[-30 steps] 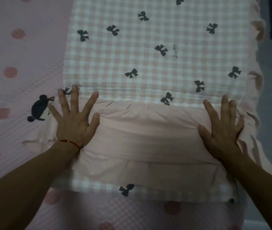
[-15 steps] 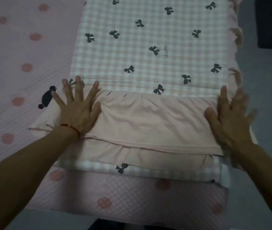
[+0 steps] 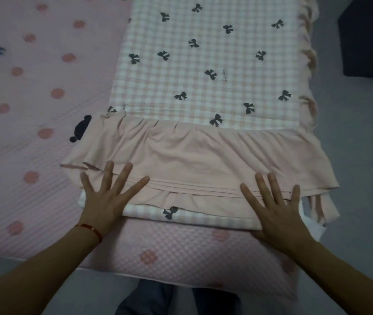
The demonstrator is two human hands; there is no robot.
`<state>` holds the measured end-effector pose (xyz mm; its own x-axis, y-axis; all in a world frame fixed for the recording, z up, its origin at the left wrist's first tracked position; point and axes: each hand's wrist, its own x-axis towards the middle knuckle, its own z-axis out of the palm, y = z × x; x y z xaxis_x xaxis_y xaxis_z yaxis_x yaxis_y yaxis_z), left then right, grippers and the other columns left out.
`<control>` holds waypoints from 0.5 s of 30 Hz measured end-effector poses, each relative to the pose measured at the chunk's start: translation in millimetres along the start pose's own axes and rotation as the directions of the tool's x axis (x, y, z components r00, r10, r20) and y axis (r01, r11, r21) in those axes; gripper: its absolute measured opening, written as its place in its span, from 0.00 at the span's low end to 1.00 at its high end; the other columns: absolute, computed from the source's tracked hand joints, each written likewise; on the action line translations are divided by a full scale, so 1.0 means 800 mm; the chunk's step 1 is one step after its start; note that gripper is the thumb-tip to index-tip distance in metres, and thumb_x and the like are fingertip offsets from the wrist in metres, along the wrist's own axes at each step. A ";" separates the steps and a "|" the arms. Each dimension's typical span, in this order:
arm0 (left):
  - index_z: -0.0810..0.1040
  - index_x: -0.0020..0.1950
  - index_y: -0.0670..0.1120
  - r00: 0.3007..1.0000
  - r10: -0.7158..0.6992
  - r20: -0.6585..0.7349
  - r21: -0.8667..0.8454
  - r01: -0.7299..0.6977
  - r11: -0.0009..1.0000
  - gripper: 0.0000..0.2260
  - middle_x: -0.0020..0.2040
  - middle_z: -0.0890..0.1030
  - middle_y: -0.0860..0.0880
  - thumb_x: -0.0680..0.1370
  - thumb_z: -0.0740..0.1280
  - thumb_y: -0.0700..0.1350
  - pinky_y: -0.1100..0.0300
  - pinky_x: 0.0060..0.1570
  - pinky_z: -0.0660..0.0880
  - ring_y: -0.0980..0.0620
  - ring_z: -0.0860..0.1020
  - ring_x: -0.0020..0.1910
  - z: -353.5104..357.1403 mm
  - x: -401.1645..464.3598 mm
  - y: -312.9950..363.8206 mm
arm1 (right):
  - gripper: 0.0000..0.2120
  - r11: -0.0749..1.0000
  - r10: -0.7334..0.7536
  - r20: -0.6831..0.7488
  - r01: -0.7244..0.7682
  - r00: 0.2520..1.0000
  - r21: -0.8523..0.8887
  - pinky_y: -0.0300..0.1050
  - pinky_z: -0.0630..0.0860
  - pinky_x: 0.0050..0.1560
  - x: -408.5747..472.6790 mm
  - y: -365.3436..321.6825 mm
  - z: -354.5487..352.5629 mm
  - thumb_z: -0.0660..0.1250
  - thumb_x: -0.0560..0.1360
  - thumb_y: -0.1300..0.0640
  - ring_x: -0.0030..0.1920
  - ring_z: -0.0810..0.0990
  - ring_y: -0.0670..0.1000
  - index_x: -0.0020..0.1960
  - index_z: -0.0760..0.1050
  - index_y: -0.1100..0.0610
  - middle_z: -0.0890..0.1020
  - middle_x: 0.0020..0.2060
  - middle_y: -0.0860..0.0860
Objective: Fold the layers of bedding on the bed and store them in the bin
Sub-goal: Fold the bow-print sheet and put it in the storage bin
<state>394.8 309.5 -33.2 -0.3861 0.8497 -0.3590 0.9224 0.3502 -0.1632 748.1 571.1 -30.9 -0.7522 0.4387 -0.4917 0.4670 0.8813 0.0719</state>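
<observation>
1. The left hand (image 3: 107, 198) lies flat with fingers spread and straight, pressing the near left corner of the folded sheet (image 3: 203, 64).
2. The right hand (image 3: 276, 208) lies flat the same way, fingers splayed, on the sheet's near right edge.
3. The sheet, pink gingham with dark bows, lies on the bed (image 3: 33, 110), its plain pink ruffle (image 3: 203, 153) folded across the near end.
4. A red bracelet (image 3: 91, 229) circles the left wrist.
5. A dark box (image 3: 367, 42) stands on the floor at the far right.
</observation>
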 end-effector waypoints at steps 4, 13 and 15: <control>0.54 0.81 0.62 0.999 -0.052 -0.004 0.001 0.052 0.999 0.44 0.82 0.55 0.45 0.74 0.71 0.33 0.17 0.59 0.56 0.27 0.52 0.78 0.004 -0.011 -0.003 | 0.62 0.984 0.136 -0.056 -0.128 0.989 0.121 0.82 0.62 0.61 -0.018 0.004 0.021 0.71 0.60 0.75 0.82 0.44 0.64 0.83 0.46 0.42 0.47 0.83 0.54; 0.39 0.79 0.67 0.986 0.023 0.165 -0.023 -0.019 1.000 0.45 0.83 0.44 0.49 0.78 0.59 0.30 0.26 0.67 0.61 0.32 0.48 0.80 -0.069 -0.045 -0.031 | 0.42 0.956 0.062 0.213 -0.120 0.975 0.269 0.75 0.51 0.73 -0.049 0.006 -0.045 0.52 0.84 0.66 0.81 0.34 0.58 0.77 0.32 0.31 0.34 0.81 0.47; 0.38 0.79 0.68 0.985 0.048 0.168 -0.031 -0.043 0.999 0.48 0.83 0.44 0.50 0.77 0.62 0.30 0.26 0.66 0.63 0.33 0.49 0.80 -0.083 -0.063 -0.036 | 0.36 0.935 0.030 0.218 -0.104 0.976 0.338 0.74 0.48 0.74 -0.062 -0.001 -0.054 0.50 0.86 0.59 0.82 0.35 0.56 0.76 0.34 0.28 0.36 0.82 0.45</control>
<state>388.3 282.9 50.5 -0.3384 0.7874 -0.5153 0.9381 0.3255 -0.1186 765.0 555.8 31.2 -0.6184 0.4163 -0.6665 0.6725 0.7191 -0.1749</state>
